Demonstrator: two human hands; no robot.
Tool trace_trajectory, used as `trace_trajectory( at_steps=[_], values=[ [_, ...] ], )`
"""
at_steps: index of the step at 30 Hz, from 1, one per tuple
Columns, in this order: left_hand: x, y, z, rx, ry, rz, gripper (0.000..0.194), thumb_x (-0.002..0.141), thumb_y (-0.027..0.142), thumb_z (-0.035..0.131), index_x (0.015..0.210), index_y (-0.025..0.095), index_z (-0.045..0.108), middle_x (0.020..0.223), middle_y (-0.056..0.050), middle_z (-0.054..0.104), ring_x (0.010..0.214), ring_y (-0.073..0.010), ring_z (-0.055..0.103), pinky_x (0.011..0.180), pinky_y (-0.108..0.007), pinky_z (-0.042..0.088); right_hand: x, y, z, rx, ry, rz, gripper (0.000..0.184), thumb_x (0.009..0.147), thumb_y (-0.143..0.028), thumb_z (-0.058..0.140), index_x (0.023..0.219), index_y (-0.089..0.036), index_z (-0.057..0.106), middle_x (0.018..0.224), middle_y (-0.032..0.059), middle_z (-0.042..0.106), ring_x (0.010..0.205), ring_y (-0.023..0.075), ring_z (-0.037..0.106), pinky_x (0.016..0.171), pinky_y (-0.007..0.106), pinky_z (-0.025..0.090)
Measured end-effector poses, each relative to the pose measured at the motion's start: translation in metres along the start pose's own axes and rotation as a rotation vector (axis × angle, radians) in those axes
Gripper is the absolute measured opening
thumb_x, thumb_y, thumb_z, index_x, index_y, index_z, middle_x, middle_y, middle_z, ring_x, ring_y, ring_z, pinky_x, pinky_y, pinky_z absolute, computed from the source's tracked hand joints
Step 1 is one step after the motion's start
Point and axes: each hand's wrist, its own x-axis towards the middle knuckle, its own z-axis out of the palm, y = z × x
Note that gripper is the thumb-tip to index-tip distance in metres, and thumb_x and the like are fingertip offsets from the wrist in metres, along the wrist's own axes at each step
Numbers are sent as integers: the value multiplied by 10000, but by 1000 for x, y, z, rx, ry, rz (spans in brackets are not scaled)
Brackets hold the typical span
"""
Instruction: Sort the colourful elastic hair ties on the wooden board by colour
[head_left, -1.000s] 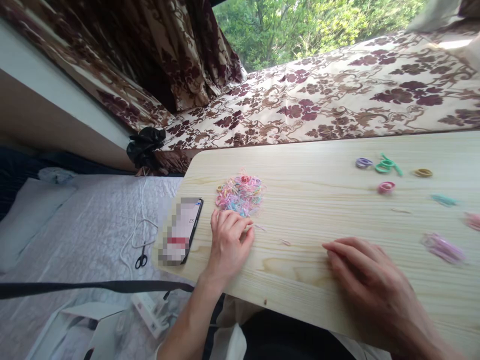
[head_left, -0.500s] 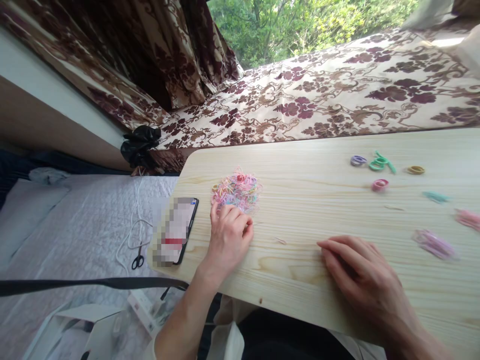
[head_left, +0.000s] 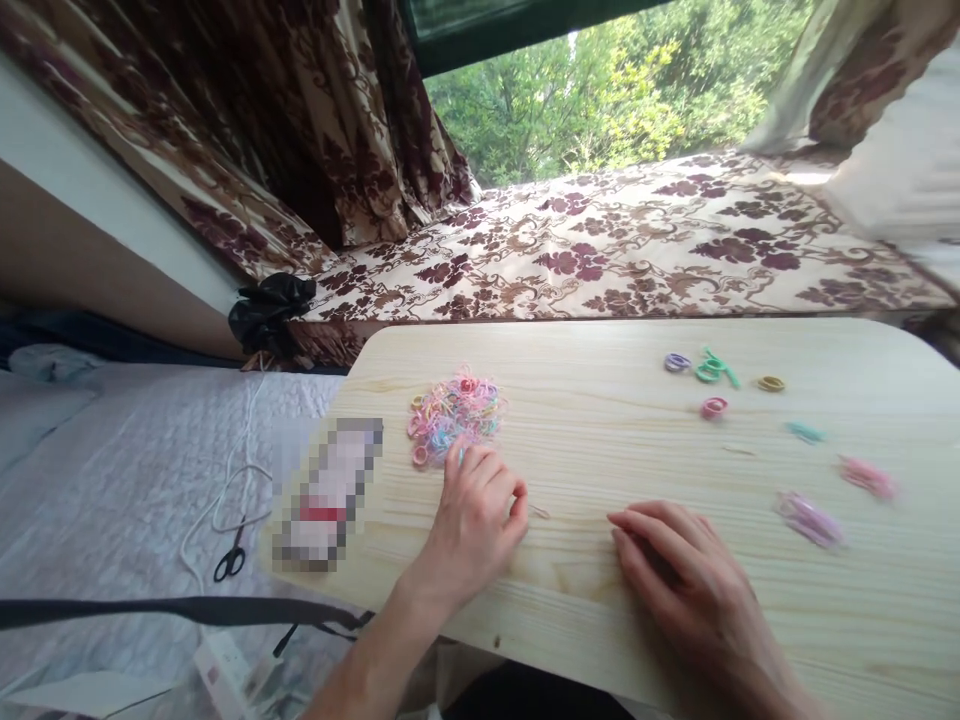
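A tangled pile of thin pastel elastic hair bands (head_left: 457, 410) lies on the left part of the light wooden table (head_left: 585, 400). My left hand (head_left: 480, 505) is at the pile's lower right edge with its fingers curled down. A bit of teal shows by its fingertips; whether they pinch it is hidden. My right hand (head_left: 686, 570) rests on the table to the right, fingers together and bent toward the thumb, nothing visible in them. Between the hands lies a single thin pale band (head_left: 539, 512).
Sorted by colour at right lie purple (head_left: 677, 362), green (head_left: 712, 368), yellow (head_left: 771, 383), rose (head_left: 714, 408), teal (head_left: 806, 432), pink (head_left: 868, 477) and lilac bands (head_left: 810, 518). A blurred-out phone (head_left: 330, 495) lies at the left edge. Scissors (head_left: 229, 564) rest on the bed.
The camera view has tilted up and shifted right. My left hand has drawn back toward the lower right of the pile, uncovering more of it. My right hand stays about where it was.
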Motion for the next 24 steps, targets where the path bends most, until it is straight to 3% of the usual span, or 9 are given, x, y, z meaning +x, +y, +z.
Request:
trace_trajectory(
  at_steps=[8,17,21,24],
  values=[
    [4,30,11,-73,-56,150,123,874,120,517,806,206,574,841,-6,607,988,-187,553,1139,-537,266,-2,-2,-2,-20,47,-39,226,882,-202,594,1101,-247,629,920,29,672,838,159,634,737,299,517],
    [-2,37,12,-122,-11,185,125,857,128,536,797,217,600,828,-4,622,980,-187,564,1136,-525,270,-1,-7,-3,-37,56,-75,105,905,-215,559,920,-235,661,859,33,669,797,156,625,715,303,509],
    [-3,36,15,-91,36,193,131,840,118,546,773,212,608,816,-8,621,978,-194,562,1123,-523,284,-2,-8,-1,-65,84,-87,133,896,-229,561,987,-235,658,858,33,685,814,167,641,733,311,511],
    [-5,36,17,-81,77,210,133,843,125,545,770,215,610,816,-8,620,974,-193,558,1119,-521,290,-1,-9,1,-81,75,-118,111,896,-229,553,914,-231,663,829,28,683,792,162,636,728,309,502]
  ],
)
